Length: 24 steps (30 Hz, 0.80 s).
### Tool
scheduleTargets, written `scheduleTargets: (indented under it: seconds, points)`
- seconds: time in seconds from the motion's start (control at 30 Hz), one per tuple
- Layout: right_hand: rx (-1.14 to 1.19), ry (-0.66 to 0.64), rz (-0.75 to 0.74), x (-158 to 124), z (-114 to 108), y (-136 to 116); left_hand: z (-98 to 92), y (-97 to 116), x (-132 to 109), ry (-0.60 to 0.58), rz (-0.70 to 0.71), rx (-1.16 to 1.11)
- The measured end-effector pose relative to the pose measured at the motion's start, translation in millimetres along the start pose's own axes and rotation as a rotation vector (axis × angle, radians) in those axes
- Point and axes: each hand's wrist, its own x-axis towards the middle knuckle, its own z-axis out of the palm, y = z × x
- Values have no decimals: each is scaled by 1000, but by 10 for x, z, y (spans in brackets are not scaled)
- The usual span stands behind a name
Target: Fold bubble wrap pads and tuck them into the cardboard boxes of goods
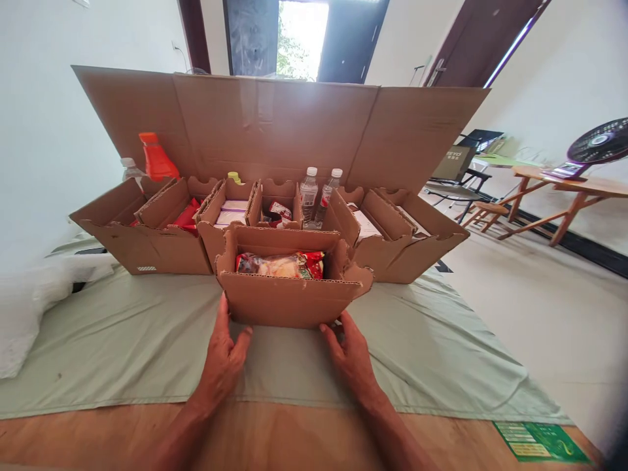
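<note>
A small open cardboard box (289,294) stands in front of me on a pale green sheet (147,340). Inside it lies a red and white snack packet (279,264). My left hand (223,356) rests against the box's lower left corner, fingers spread and flat on the sheet. At the lower right corner my right hand (350,353) does the same, its fingertips touching the box's front face. Neither hand grips anything.
Behind stands a row of open cardboard boxes (161,235) with red packets, two clear water bottles (316,196) and an orange bottle (156,157). A large flat cardboard sheet (275,124) leans upright behind them. A wooden table (564,190) and a fan (598,140) are at right.
</note>
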Motion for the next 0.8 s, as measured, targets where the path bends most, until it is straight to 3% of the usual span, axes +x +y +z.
scheduleTargets:
  seconds: [0.2,0.3,0.43,0.57,0.7,0.8]
  points:
    - [-47,34,39,52,-83,18,21,-44,145,-210,-7,-6]
    - [-112,1,7,99,-138,107,-11,-32,161,-192,-21,70]
    - [-400,-3,-118,36,-232,402,-196,31,60,-117,-50,143]
    - [-480,-25,-273,-160,-278,545,-718,-7,-124,-35,-29,295]
    - [-379,-69,-470,-162,-185,344,-1561,-240,-216,157,-38,566]
    - [-302,-195,-410,62,-62,132,-2180,-399,-112,333,-23,902]
